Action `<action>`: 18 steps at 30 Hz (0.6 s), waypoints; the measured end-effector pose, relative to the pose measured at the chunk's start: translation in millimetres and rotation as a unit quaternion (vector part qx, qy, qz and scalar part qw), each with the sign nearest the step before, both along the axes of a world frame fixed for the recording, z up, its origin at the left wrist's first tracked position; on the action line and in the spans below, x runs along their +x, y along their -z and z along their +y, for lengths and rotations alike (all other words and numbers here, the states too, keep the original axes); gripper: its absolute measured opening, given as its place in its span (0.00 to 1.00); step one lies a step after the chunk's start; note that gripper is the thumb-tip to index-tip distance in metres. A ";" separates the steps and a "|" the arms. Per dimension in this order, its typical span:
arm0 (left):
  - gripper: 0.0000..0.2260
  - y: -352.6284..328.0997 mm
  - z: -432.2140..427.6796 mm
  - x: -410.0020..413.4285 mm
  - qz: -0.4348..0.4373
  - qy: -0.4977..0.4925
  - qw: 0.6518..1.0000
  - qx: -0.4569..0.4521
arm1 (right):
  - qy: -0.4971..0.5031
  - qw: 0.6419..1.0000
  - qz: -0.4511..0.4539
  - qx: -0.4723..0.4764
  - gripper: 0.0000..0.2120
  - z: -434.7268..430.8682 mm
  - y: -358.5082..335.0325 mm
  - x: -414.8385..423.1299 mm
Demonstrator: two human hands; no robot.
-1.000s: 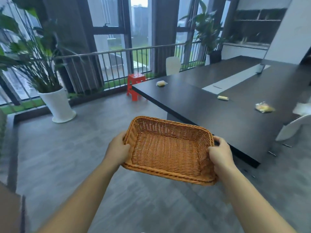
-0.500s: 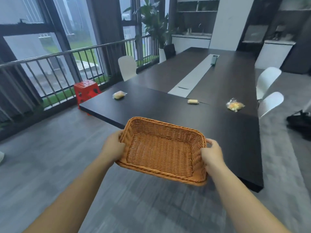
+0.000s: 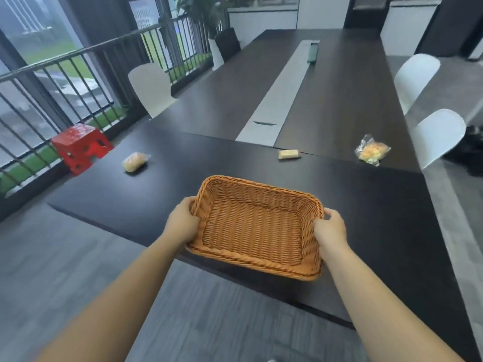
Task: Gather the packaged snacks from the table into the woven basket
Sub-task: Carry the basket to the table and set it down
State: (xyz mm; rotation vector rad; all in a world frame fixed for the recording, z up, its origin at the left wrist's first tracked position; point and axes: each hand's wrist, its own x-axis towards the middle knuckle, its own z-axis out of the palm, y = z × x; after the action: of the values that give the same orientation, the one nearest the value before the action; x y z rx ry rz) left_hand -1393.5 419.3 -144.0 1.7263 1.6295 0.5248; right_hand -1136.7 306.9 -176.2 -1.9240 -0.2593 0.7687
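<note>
An empty orange woven basket (image 3: 254,227) is held over the near end of a long dark table (image 3: 162,194). My left hand (image 3: 183,223) grips its left rim and my right hand (image 3: 329,231) grips its right rim. Three wrapped snacks lie on the table beyond the basket: a bun in clear wrap (image 3: 135,161) at the left, a small pale bar (image 3: 288,154) in the middle, and a crumpled clear bag with yellow pastry (image 3: 372,152) at the right.
White chairs stand at the table's left (image 3: 151,88) and right (image 3: 440,134) (image 3: 415,78). A red stool (image 3: 81,147) sits by the railing (image 3: 78,74) on the left. A grey strip (image 3: 282,97) runs down the table's middle. A black bag (image 3: 470,152) lies on the floor at right.
I have turned right and stepped toward the table. The basket, held in both hands throughout, now hangs over the table's near end and the snacks look closer.
</note>
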 end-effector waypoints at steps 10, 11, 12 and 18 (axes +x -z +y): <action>0.21 78.3 118.2 97.8 0.004 0.080 0.994 -0.080 | 0.134 0.988 0.018 -0.071 0.14 66.5 65.1 64.4; 0.20 86.4 129.0 105.5 0.007 0.087 0.992 -0.092 | 0.144 0.986 0.018 -0.080 0.14 72.8 71.2 67.7; 0.20 93.4 138.8 112.1 0.011 0.091 0.991 -0.102 | 0.154 0.984 0.019 -0.088 0.14 79.1 76.0 69.8; 0.19 127.7 176.7 140.2 0.020 0.119 0.987 -0.110 | 0.181 0.974 0.022 -0.131 0.13 102.7 103.1 81.5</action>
State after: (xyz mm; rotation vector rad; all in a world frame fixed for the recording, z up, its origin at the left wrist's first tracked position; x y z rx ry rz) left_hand -1253.3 596.0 -271.7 1.7415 1.4232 0.1898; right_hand -1055.1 409.6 -279.3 -2.1181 0.2292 0.6199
